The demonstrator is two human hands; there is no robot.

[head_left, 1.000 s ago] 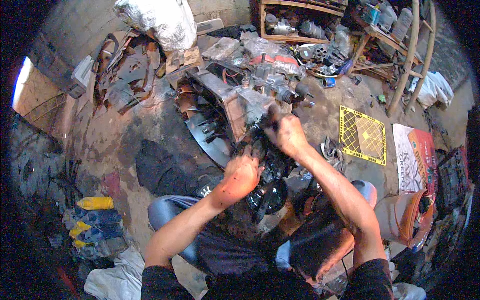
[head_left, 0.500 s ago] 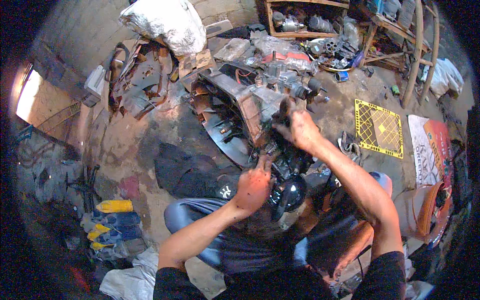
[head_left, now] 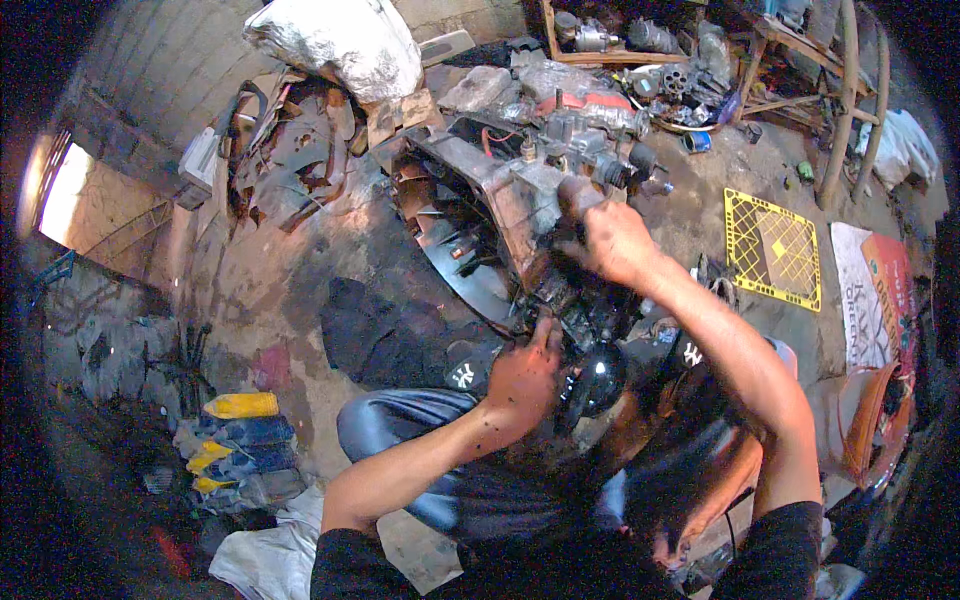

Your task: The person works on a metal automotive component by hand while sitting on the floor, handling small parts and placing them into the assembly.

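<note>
A large, dirty metal machine housing (head_left: 530, 200), like a gearbox or engine casing, stands on the floor before me. It has an open curved shell (head_left: 470, 270) on its left side and fittings on top. At its near lower side my left hand (head_left: 528, 375) points its fingertips into dark parts; what they pinch is hidden. My right hand (head_left: 618, 245) is curled at the housing's right side, against dark parts I cannot make out. A glossy black round canister (head_left: 603, 378) sits just right of my left hand, between my knees.
A dark cloth (head_left: 365, 330) lies left of the housing. Yellow-and-blue bottle-like items (head_left: 240, 430) are at lower left. A yellow plastic grate (head_left: 772, 250) and a printed sack (head_left: 865, 295) lie right. Behind stand a wooden shelf (head_left: 620, 57), metal parts and a white sack (head_left: 340, 50).
The whole view has shifted slightly, so everything sits a little further right. My right hand has turned slightly at the housing's side, while my left hand stays at the lower parts.
</note>
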